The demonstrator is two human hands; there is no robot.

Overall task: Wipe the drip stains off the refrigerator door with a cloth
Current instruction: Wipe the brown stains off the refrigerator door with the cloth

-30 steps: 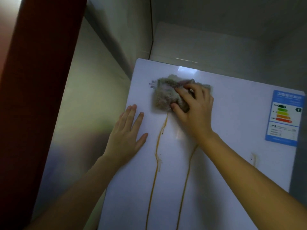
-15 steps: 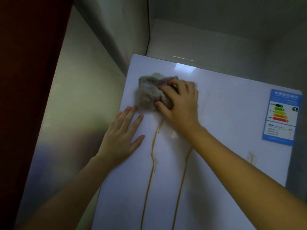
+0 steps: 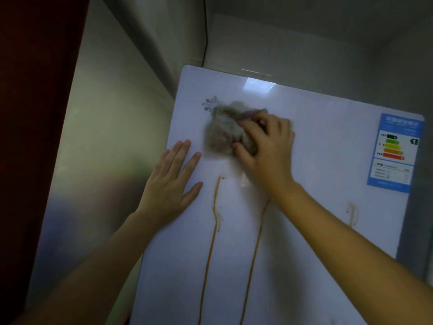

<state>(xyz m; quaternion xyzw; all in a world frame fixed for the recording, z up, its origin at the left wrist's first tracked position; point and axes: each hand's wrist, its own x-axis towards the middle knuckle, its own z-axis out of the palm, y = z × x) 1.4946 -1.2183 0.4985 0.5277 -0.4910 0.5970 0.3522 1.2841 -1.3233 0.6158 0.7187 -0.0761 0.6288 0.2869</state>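
Note:
The white refrigerator door (image 3: 328, 141) fills the middle and right of the head view. My right hand (image 3: 267, 148) presses a bunched grey cloth (image 3: 222, 130) against the door's upper part, just right of a faint logo (image 3: 209, 104). Two long brown drip stains (image 3: 212, 231) run down the door below the cloth; the right one (image 3: 254, 254) starts under my wrist. A short third stain (image 3: 352, 213) sits further right. My left hand (image 3: 171, 181) lies flat on the door's left edge with fingers spread, holding nothing.
A blue energy label (image 3: 396, 152) is stuck at the door's upper right. A metallic side panel (image 3: 105, 148) stands left of the door, and a dark red surface (image 3: 35, 113) beyond it. Pale walls meet in a corner above the fridge.
My right hand swept the cloth left, then back right, leaving the top of the left drip wiped away. My left hand stayed flat on the door.

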